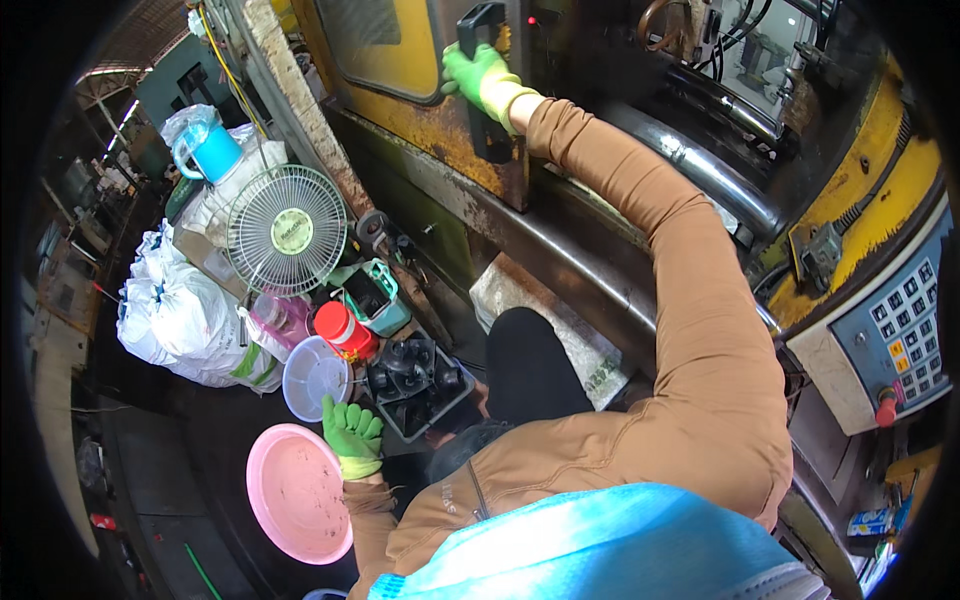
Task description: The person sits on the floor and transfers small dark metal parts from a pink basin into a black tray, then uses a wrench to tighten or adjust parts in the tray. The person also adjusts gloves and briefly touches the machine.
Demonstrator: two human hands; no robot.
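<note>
Your right hand (488,85), in a green glove, was clamped on the black handle (492,140), its fingers wrapped around it. That handle stood upright near the right-hand edge of the yellow door (405,130), at the top of the view, and your right arm stretched up to it across the machine's front. Your left hand (353,435), also gloved, hung low with its fingers curled; you couldn't tell whether it held anything. It was just beside the pale bowl (312,380) and the pink basin (262,490). Near it, black parts (410,370) filled a grey tray (442,418), with a red container (337,322) beyond and a fan (290,250) farther off.
</note>
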